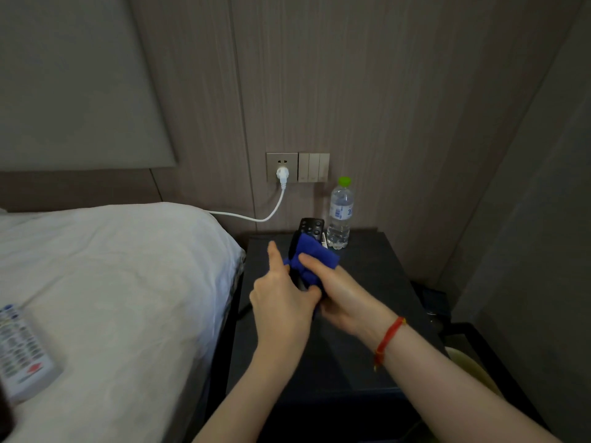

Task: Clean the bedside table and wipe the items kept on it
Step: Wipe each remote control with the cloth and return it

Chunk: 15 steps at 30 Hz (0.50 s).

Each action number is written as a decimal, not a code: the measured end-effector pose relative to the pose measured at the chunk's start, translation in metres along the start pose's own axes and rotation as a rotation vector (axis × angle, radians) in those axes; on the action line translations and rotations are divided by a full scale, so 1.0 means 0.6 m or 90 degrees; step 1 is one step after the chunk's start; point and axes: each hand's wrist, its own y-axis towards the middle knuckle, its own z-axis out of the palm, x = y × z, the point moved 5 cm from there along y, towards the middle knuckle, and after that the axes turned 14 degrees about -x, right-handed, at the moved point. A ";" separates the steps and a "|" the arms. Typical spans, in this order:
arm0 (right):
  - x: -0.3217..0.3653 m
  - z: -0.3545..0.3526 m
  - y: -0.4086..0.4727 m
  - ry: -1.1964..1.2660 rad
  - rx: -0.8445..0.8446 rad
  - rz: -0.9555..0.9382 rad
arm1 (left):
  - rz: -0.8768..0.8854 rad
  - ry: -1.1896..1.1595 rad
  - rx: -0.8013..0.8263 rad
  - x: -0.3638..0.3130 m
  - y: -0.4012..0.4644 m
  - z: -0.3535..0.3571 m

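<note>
Above the dark bedside table I hold a black remote control upright. My left hand grips its lower end, the thumb sticking up. My right hand grips a blue cloth wrapped round the remote's middle, so only the remote's top with its buttons shows. A clear water bottle with a green cap stands at the back of the table by the wall.
A bed with a white sheet lies to the left, with a white remote control on it. A white plug and cable hang from the wall socket beside light switches. A dark frame and yellowish object stand right of the table.
</note>
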 end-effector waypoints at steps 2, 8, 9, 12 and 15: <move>0.004 -0.014 0.008 -0.026 -0.038 -0.032 | 0.011 0.003 0.050 0.002 -0.010 0.006; 0.006 -0.032 0.020 -0.208 -0.159 -0.232 | -0.091 -0.075 -0.024 0.006 0.035 -0.035; 0.003 -0.032 0.018 -0.235 -0.156 -0.249 | -0.118 -0.093 -0.017 0.005 0.049 -0.036; -0.006 -0.026 0.009 -0.343 -0.139 -0.326 | -0.171 -0.186 0.073 -0.008 0.071 -0.022; -0.001 -0.016 0.000 -0.414 -0.138 -0.399 | -0.148 -0.179 0.072 -0.015 0.079 -0.018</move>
